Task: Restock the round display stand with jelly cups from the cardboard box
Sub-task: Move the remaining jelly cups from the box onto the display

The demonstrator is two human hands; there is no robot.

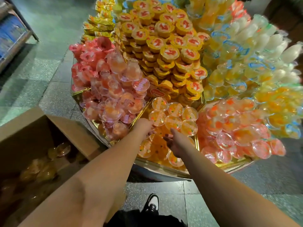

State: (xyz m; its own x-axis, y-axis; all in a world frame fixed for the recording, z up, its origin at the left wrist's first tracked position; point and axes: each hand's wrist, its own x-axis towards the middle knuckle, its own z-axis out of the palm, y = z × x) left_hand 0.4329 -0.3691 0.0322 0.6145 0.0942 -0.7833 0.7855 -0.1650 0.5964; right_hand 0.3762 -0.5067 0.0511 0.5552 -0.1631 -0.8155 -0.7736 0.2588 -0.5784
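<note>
The round display stand (164, 168) has gold-edged wedge sections. The near middle wedge holds orange jelly cups (173, 122) with clear lids, in two rows at its back and a looser pile in front. My left hand (145, 126) reaches into this wedge. Its bent fingers touch the edge of one orange cup (157, 117), and the grip is hidden. My right hand (174, 142) hovers over the front pile with its fingers spread and nothing in it. The open cardboard box (24, 123) stands on the floor at the lower left, with more orange cups (41, 169) inside.
Pink cups (105, 89) fill the wedge to the left and red-orange cups (232, 128) the one to the right. Yellow lidded tubs (170, 46) rise behind, with pale cups (246, 51) at the far right. A shelf (11, 35) stands at the upper left. My shoe (152, 203) is on the tiled floor.
</note>
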